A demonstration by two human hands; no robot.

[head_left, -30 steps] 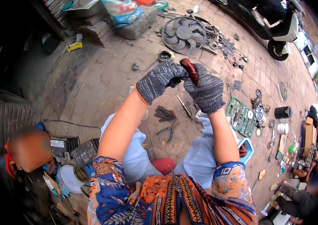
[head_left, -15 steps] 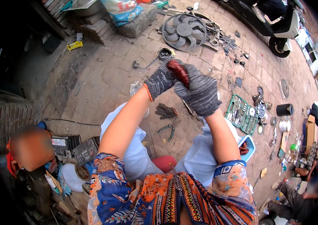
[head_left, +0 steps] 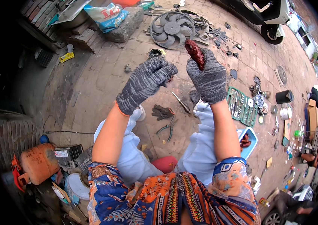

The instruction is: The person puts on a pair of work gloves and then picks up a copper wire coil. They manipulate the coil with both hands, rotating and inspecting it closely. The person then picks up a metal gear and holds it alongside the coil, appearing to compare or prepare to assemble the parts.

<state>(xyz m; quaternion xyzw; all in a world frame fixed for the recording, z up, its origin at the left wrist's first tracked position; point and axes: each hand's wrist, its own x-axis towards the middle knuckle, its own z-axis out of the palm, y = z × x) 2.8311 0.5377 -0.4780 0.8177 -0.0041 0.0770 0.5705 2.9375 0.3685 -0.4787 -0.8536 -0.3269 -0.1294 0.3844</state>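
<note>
Both hands wear grey knitted gloves and are raised apart over the brick paving. My right hand (head_left: 208,78) is closed around the lower part of a twisted bundle of reddish-brown copper wire (head_left: 195,52), whose upper end sticks out above the fist. To its left, my left hand (head_left: 144,84) has its fingers pinched together. A small reddish bit shows beneath those fingertips, too little to name. On the ground between my feet lie a screwdriver (head_left: 181,102), a spare dark glove (head_left: 162,112) and green-handled pliers (head_left: 166,129).
By my right knee is a light blue tub (head_left: 255,141) holding copper coils (head_left: 245,142). Beyond it lies a green socket set (head_left: 240,108). A grey radiator fan (head_left: 172,28) and scattered parts are ahead. At left sit an orange tank (head_left: 40,163) and a black battery (head_left: 68,153).
My hands, together on the wire bundle before, are now apart. The left has come back and down; the right keeps the bundle, now more exposed. The screwdriver shows more fully.
</note>
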